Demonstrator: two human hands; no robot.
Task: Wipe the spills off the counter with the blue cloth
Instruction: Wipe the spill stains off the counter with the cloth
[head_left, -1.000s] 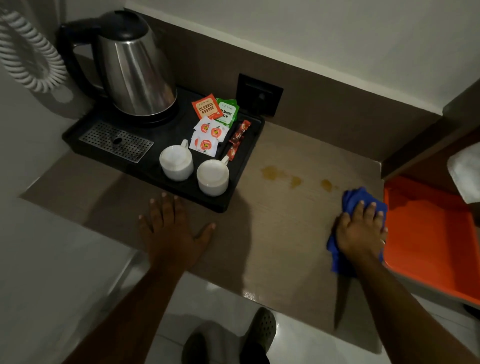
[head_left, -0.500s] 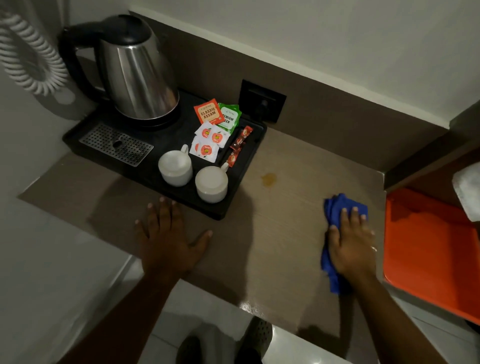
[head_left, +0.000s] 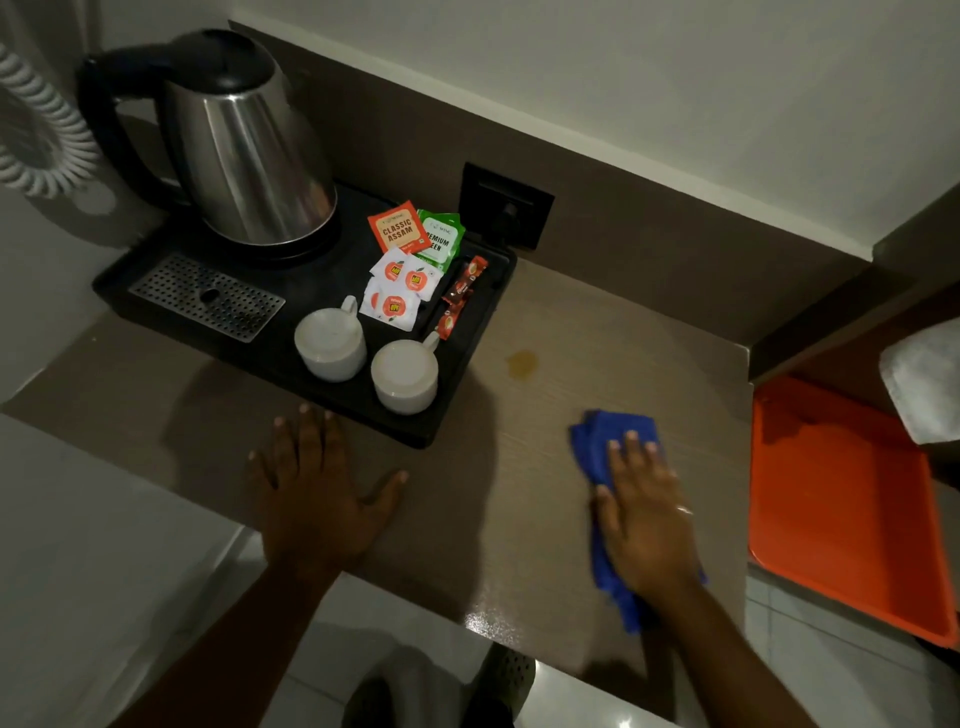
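The blue cloth (head_left: 592, 447) lies bunched on the brown counter (head_left: 597, 338), right of centre. My right hand (head_left: 644, 514) presses flat on top of it, fingers together, covering most of the cloth. One brownish spill (head_left: 522, 362) shows on the counter, up and to the left of the cloth, close to the black tray's right edge. My left hand (head_left: 322, 493) rests flat on the counter with its fingers spread, just in front of the tray, and holds nothing.
A black tray (head_left: 457, 400) at the left carries a steel kettle (head_left: 244, 156), two white cups (head_left: 330, 343), and tea sachets (head_left: 397, 234). An orange tray (head_left: 841, 509) sits lower at the right. A wall socket (head_left: 506, 205) is behind.
My right hand has slid the cloth leftward along the counter. Two of the three spills seen a second ago are gone. The left hand has stayed in place.
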